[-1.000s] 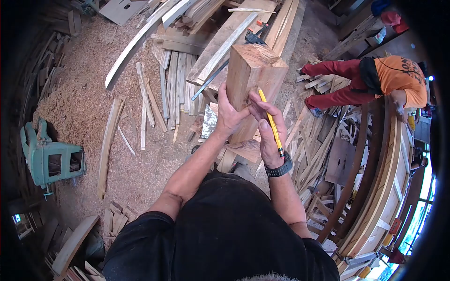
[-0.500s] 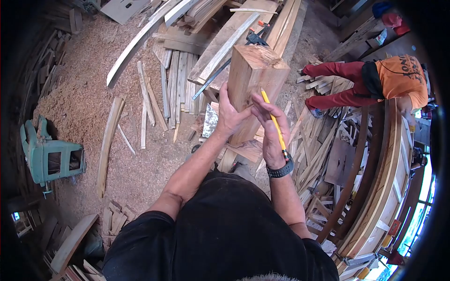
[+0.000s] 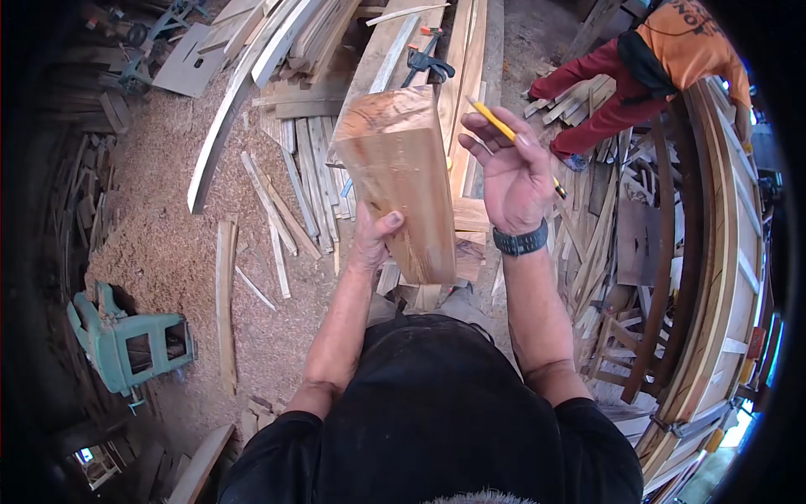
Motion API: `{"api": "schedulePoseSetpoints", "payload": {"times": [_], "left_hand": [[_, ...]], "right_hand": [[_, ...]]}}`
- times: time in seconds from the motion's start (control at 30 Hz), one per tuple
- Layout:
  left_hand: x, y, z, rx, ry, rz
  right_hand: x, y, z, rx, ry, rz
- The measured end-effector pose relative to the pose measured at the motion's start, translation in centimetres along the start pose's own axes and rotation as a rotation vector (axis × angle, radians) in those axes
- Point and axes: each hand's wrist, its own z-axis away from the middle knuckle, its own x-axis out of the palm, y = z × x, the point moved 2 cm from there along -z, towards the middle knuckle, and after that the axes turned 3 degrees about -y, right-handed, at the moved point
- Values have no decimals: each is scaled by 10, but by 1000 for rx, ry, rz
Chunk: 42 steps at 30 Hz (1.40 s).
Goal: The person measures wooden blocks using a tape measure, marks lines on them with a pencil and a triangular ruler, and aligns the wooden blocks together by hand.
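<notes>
A thick wooden block (image 3: pixel 403 189) is held up in front of my body, its rough end grain facing away at the top. My left hand (image 3: pixel 374 235) grips its lower left side, thumb on the near face and the other fingers hidden behind. To the right of the block, apart from it, my right hand (image 3: pixel 514 172) is raised with the palm showing. A yellow pencil (image 3: pixel 494 119) is pinched between its thumb and fingers, tip pointing up and left. A dark watch strap (image 3: pixel 520 241) circles the right wrist.
Beyond the block, a black clamp (image 3: pixel 428 64) rests on long boards (image 3: pixel 457 92). A green metal machine (image 3: pixel 138 340) stands at left. A person in an orange shirt (image 3: pixel 688 42) bends at upper right, near a curved wooden frame (image 3: pixel 714 294). Offcuts and shavings cover the floor.
The block has moved left and turned in my left hand. My right hand has come off it, moving up and right with the pencil. The whole view has shifted.
</notes>
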Motion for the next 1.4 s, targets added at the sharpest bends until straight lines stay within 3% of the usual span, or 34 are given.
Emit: {"api": "schedulePoseSetpoints", "payload": {"times": [0.1,0.3,0.37,0.97,1.03,1.4], "left_hand": [[-23,-9,4,-156,-29,157],[-46,-23,10,-167,-99,370],[-47,-26,8,-144,-73,387],[-51,-27,9,-148,-36,415],[-52,-28,11,-137,-27,421],[-59,-36,9,-142,-33,512]], "right_hand": [[1,10,-8,23,43,50],[-5,15,-19,98,-28,188],[-5,17,-21,152,-131,165],[3,24,-20,141,-194,358],[-3,16,-2,218,-248,482],[-31,24,36,348,-101,270]]}}
